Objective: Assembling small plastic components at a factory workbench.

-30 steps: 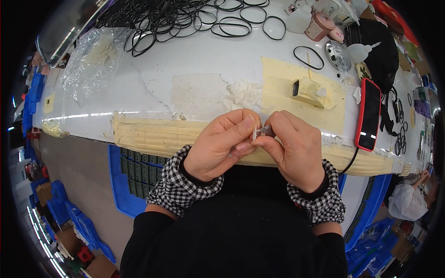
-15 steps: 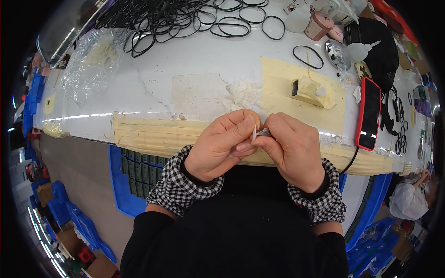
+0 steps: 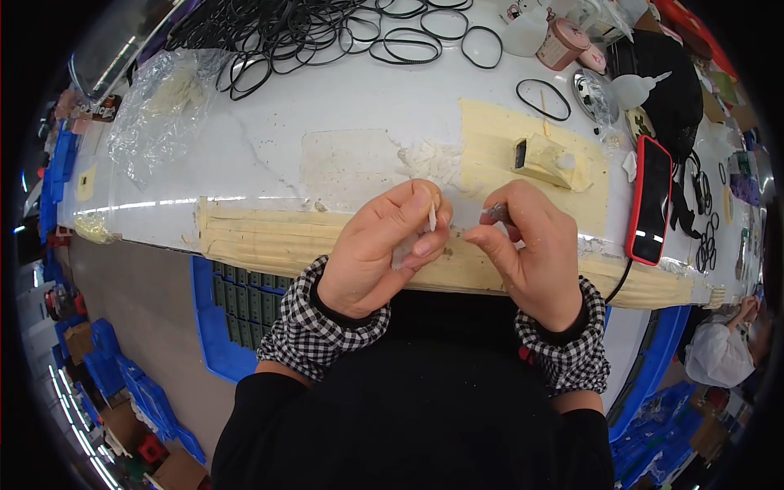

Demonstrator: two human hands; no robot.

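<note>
My left hand (image 3: 377, 251) is closed, pinching a thin white strip (image 3: 433, 219) upright between thumb and forefinger. To its right, my right hand (image 3: 539, 255) has its fingers curled around a small grey metallic piece (image 3: 497, 213); most of that piece is hidden, so its kind cannot be told. A gap separates the two hands, both raised over the table's taped front edge (image 3: 278, 241). Just beyond them lies a heap of white scraps (image 3: 433, 162). A tape-wrapped block (image 3: 545, 162) with a dark end stands on a yellow taped patch (image 3: 490, 126).
Black looped belts (image 3: 408, 46) pile up at the back. At the left lies a clear plastic bag (image 3: 155, 114). A red-cased phone (image 3: 650, 200) with a cable lies at right, near a squeeze bottle (image 3: 633, 91). Below the table sits a blue crate (image 3: 214, 327).
My hands have moved apart: the right one shifted right with the grey piece, and the left one moved slightly up and left with the white strip.
</note>
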